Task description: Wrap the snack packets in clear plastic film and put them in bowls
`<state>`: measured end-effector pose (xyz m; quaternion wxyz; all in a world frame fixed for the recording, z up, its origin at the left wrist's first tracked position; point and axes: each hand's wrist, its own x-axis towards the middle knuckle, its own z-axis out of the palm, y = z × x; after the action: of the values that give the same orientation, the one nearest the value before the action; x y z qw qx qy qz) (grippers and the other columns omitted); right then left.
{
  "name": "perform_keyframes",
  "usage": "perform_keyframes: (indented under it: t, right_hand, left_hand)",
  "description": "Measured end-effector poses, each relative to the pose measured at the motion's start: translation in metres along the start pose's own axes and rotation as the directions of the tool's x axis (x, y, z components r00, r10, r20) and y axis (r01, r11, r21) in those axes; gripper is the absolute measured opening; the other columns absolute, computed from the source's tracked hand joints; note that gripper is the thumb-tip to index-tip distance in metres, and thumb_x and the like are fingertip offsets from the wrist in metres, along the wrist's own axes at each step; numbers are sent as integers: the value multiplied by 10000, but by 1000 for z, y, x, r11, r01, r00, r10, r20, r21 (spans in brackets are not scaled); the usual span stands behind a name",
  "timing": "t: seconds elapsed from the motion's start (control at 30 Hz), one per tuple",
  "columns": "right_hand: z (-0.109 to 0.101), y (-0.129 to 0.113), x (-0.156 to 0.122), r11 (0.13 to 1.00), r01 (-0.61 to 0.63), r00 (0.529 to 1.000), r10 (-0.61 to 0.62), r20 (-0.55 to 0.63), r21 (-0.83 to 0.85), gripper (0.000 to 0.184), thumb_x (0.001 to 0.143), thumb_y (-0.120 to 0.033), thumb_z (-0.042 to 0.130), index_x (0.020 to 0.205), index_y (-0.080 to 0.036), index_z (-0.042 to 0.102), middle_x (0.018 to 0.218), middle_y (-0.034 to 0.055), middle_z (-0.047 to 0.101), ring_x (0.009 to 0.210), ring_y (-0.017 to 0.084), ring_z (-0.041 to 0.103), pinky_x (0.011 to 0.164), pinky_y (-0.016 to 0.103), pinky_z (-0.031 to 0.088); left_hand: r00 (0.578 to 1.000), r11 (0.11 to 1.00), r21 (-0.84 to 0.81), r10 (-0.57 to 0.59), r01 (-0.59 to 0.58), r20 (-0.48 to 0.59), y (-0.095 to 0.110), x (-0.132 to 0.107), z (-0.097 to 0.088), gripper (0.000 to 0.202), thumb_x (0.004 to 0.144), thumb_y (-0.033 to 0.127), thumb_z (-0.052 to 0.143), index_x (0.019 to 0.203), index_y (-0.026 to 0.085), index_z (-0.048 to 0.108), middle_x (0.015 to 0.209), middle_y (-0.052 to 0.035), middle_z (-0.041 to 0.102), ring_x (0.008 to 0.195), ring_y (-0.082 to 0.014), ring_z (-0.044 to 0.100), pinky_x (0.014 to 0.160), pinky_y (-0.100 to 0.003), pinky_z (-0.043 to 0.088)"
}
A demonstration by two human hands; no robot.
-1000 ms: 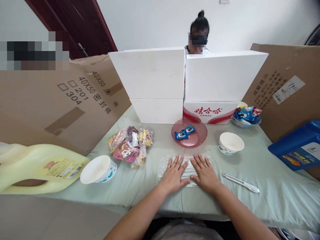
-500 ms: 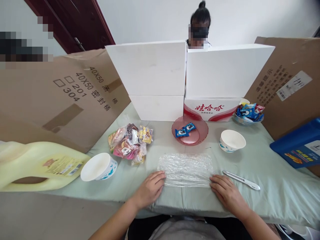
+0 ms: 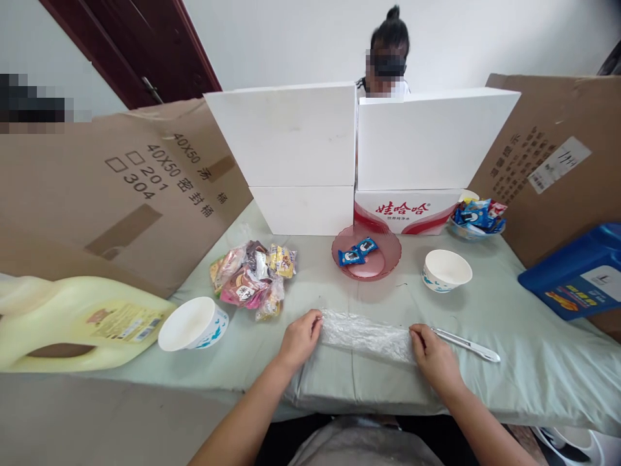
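A crinkled sheet of clear plastic film, folded into a narrow strip, stretches between my two hands near the table's front edge. My left hand pinches its left end, thumb and fingers pressed together. Its right end is pinched by my right hand. Just beyond my right hand lies a white utility knife. A pink glass dish holding blue wrapped snacks stands behind the film. To the left of the dish sits a pile of packaged snacks.
Paper bowls stand left and right. A yellow jug lies far left, a blue bottle far right. White boxes and cardboard wall the table. A full snack bowl sits back right. A person is behind.
The film has gone from a wider flat rectangle to a narrower strip. My hands, flat at its near corners before, now pinch its ends and sit slightly raised.
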<state>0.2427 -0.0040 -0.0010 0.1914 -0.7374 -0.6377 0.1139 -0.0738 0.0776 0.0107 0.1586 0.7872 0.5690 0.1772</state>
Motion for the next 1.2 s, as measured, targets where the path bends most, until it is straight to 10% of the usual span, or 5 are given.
perform_keyframes:
  t: [0.8,1.03,1.2]
  right_hand:
    - [13,-4,-1,924,-61,998,66,1,-377,266,994,-279,321,958,-201,572,899,65,670,699,182,651,542,263,355]
    - [12,0,-4,911,-19,998,-8,-62,-412,263,978,-264,348,942,-184,597,893,84,643,777,215,622,662,316,423]
    - [3,-10,-5,913,178,916,-290,-276,-367,272,958,-283,404,1068,-173,628,1112,130,632,1092,289,543,954,451,377]
  left_hand:
    - [991,915,402,-23,-31,129,14,57,18,221,985,305,439,1011,175,616,833,-98,720,742,-229,691,634,-272,439]
    - [994,884,460,-107,84,24,30,62,8,354,976,401,420,1006,108,617,859,-160,676,803,-288,655,707,-365,460]
    - [972,931,324,212,-169,-104,60,36,7,310,972,331,390,1027,142,631,1032,-151,636,1000,-292,583,857,-418,435]
